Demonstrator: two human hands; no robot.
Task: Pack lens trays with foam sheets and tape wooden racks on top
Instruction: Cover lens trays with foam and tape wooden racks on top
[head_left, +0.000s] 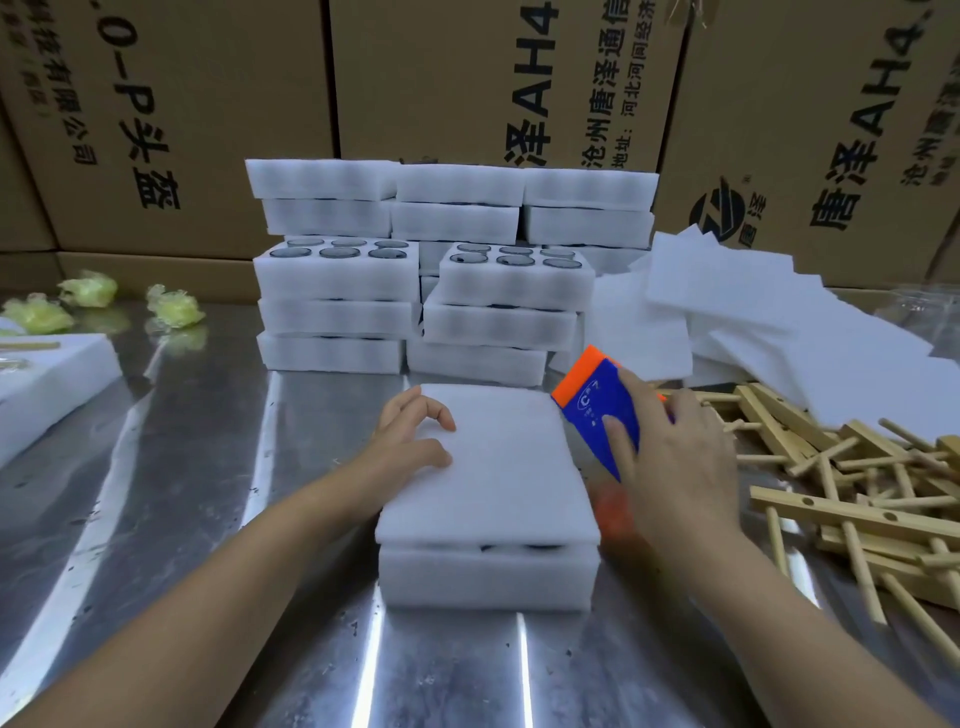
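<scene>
A: What sort of place was it?
B: A packing room, in a factory or warehouse by the look. Printed cartons (467, 78) stood stacked like a wall behind a steel table (182, 467).
A: What else showed it?
B: Foam trays (337, 291) of lenses stood in stacks, loose foam sheets (753, 312) lay heaped at the right, and wooden racks (857, 499) were piled beside them. A tape cutter (589, 410) was in hand.

I get soft, rather dim overhead light. White streaks glare off the steel worktop (182, 467) toward its near edge. The cartons (156, 130) behind it bow with lens distortion. The tape dispenser (597, 415) in the right hand (685, 467) smears slightly.
</scene>
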